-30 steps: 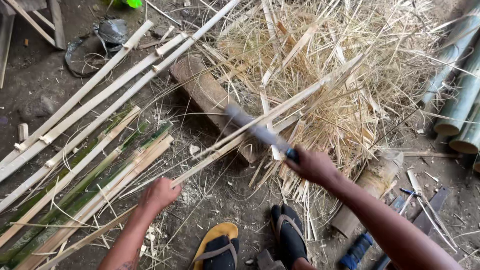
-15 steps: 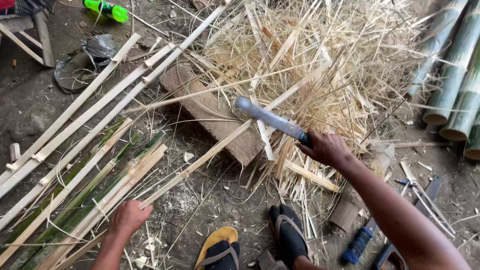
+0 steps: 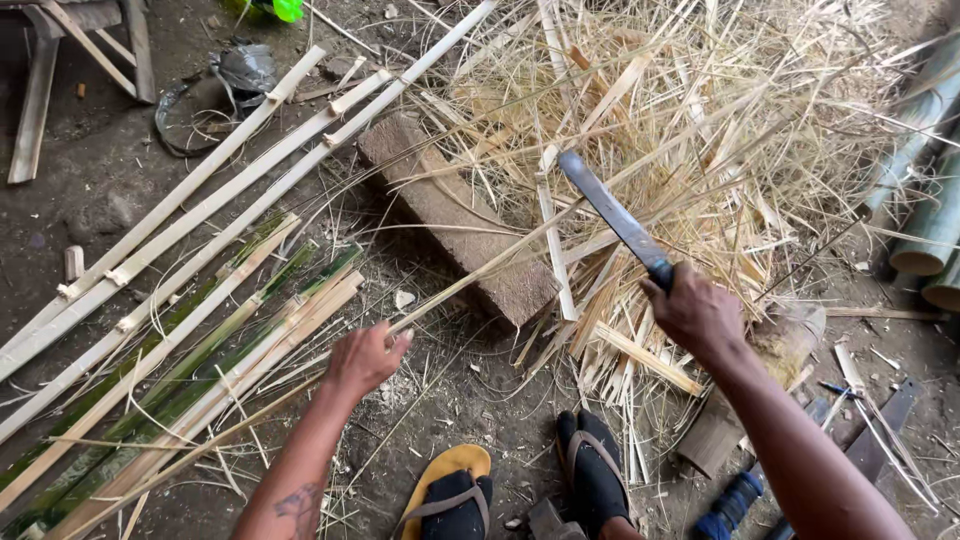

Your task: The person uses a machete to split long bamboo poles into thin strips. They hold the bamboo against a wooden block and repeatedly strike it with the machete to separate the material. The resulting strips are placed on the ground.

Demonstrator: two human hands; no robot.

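The left hand [image 3: 365,358] is clamped on the near end of a thin bamboo strip [image 3: 480,272] lying across the wooden block [image 3: 455,215] on the dirt floor, while the right hand [image 3: 697,315], closed round a raised machete [image 3: 615,218], looks poised mid-splitting, needing a well-aimed downward cut

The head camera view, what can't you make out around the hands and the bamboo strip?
- Left hand grip on the thin bamboo strip: fingers curl underneath, hidden.
- Strip's far end: lost in the shavings pile.
- Knife handle: covered by the right hand.
- Green object: cut off by top edge.
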